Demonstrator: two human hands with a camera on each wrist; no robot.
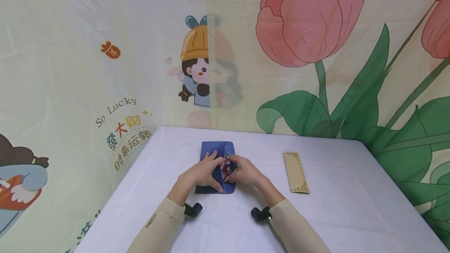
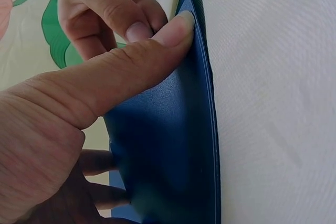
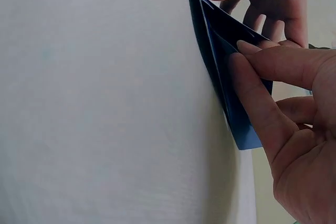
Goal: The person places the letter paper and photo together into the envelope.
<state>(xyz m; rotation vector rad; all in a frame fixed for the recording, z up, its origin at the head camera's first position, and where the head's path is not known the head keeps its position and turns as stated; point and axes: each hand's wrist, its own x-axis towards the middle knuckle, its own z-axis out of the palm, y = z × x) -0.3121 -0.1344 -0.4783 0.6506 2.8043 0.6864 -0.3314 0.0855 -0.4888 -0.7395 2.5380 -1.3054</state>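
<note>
A dark blue envelope lies on the white table, its opening and flap towards the right. My left hand grips it at the opening, thumb on the near end of the edge and fingers spread towards the far end. In the right wrist view the opening gapes between its two layers. A small card with a colourful picture shows at the opening, partly hidden by the hands. My right hand pinches this card between thumb and fingers, with the fingertips right inside the opening in the right wrist view.
A narrow tan card with ornate gold corners lies on the white table to the right of the hands. Behind the table hangs a printed cloth with tulips and cartoon figures.
</note>
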